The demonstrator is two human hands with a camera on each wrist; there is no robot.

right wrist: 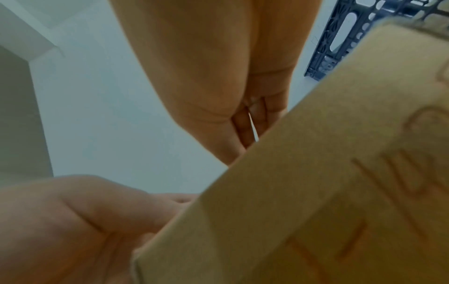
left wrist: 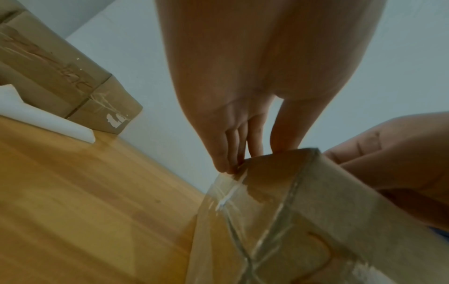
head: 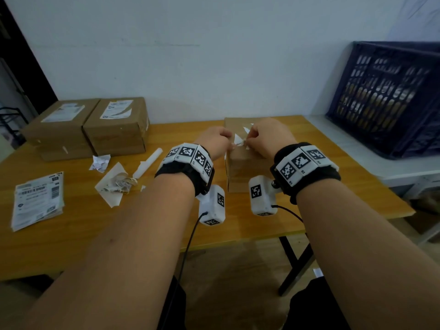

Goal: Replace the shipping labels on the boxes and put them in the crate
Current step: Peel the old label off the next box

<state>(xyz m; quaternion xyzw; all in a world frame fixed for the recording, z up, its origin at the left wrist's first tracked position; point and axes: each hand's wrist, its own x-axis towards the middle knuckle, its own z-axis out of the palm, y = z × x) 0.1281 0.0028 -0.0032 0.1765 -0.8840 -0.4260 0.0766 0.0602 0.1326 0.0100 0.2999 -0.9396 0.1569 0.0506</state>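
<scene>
Label remnants point(head: 239, 141) thin, tear-prone; pinched by left hand point(head: 215, 141) and right hand point(head: 267, 136) atop box point(head: 245, 167); best peeled from lifted edge

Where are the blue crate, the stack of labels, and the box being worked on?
blue crate point(head: 381, 96), head view, slotted front wall.
stack of labels point(head: 38, 201), head view, top sheet.
box being worked on point(head: 240, 170), head view, near side.
</scene>
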